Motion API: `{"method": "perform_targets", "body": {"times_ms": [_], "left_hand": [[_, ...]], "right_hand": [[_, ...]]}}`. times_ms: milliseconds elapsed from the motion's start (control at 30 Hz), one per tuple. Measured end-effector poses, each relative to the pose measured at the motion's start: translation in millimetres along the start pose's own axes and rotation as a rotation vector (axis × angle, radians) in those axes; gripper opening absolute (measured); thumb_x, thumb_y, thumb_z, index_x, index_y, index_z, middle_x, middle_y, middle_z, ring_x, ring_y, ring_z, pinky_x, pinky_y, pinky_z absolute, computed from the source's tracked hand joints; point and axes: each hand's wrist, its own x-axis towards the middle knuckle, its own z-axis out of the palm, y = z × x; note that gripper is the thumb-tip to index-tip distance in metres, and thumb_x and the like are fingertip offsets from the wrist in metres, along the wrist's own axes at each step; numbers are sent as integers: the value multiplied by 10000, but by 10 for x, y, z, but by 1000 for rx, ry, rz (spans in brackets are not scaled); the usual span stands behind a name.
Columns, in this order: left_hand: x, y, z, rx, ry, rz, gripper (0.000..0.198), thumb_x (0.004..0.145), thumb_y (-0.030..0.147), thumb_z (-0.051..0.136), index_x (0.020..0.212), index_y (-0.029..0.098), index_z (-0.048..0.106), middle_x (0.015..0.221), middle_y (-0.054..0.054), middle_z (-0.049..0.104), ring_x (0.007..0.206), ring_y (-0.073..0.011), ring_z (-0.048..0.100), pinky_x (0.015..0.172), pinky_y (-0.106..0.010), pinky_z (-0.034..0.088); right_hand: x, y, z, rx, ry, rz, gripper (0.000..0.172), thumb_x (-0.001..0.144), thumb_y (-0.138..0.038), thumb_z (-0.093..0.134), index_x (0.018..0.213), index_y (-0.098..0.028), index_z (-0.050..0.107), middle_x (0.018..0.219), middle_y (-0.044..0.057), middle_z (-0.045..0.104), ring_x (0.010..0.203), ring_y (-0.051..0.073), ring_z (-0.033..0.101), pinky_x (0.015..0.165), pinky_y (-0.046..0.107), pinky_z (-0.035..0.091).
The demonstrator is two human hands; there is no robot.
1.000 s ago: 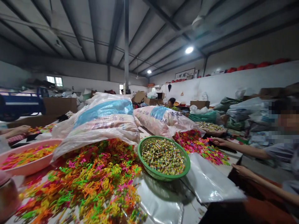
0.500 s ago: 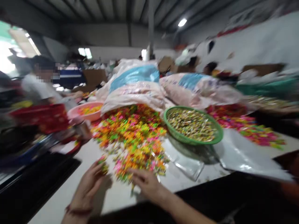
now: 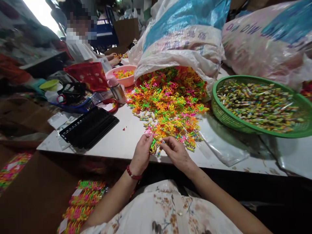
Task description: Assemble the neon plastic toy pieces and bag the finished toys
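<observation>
My left hand [image 3: 141,152] is closed on small bright plastic pieces [image 3: 152,147], green and yellow with ring-like loops. Close beside it, my right hand [image 3: 179,152] pinches a small patterned stick [image 3: 162,141] between thumb and fingertips. Both hands are at the near edge of a loose heap of similar plastic pieces [image 3: 168,100] in yellow, orange, pink and green. The heap spills from the mouth of a large white and blue woven sack [image 3: 180,39] lying on the table. Small patterned sticks are mixed into its near end.
A green basket [image 3: 215,110] of wrapped patterned sticks stands right, by clear plastic bags [image 3: 226,146]. Black trays [image 3: 89,128], a flask [image 3: 117,89] and a pink basin [image 3: 133,78] are left. A co-worker [image 3: 80,45] sits beyond. Below, a carton [image 3: 41,191] stands near bundled pieces [image 3: 80,204].
My view has tilted down and swung left. My hands have come close together at the heap's near edge, and the left has closed on some plastic pieces.
</observation>
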Motion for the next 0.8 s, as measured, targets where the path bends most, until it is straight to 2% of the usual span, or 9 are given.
{"method": "perform_targets", "body": {"times_ms": [167, 333, 533, 800], "left_hand": [[27, -90, 31, 72, 54, 38, 355, 840, 525, 613, 895, 199, 483, 645, 66, 490, 490, -58, 419, 451, -173, 342], [5, -120, 15, 194, 61, 56, 320, 875, 510, 569, 911, 200, 498, 706, 47, 509, 556, -69, 445, 503, -178, 365], [16, -158, -12, 257, 100, 59, 305, 867, 503, 576, 878, 207, 504, 697, 51, 501, 559, -74, 413, 542, -185, 371], [56, -148, -19, 335, 158, 72, 295, 847, 487, 593, 840, 201, 521, 659, 48, 483, 563, -90, 406, 528, -193, 361]], "right_hand": [[5, -11, -17, 12, -48, 12, 228, 898, -409, 606, 927, -191, 667, 828, 9, 697, 772, 152, 630, 696, 258, 481], [-9, -5, -23, -16, -42, 16, 227, 900, -400, 601, 894, -181, 660, 790, 4, 672, 723, 141, 588, 666, 248, 455], [-8, -19, -16, -135, 7, -57, 175, 886, -351, 629, 882, -182, 674, 761, -4, 653, 681, 133, 565, 635, 238, 436], [-31, -57, -23, -165, -6, -218, 160, 938, -262, 560, 1024, -201, 680, 967, 50, 710, 877, 173, 654, 794, 287, 509]]}}
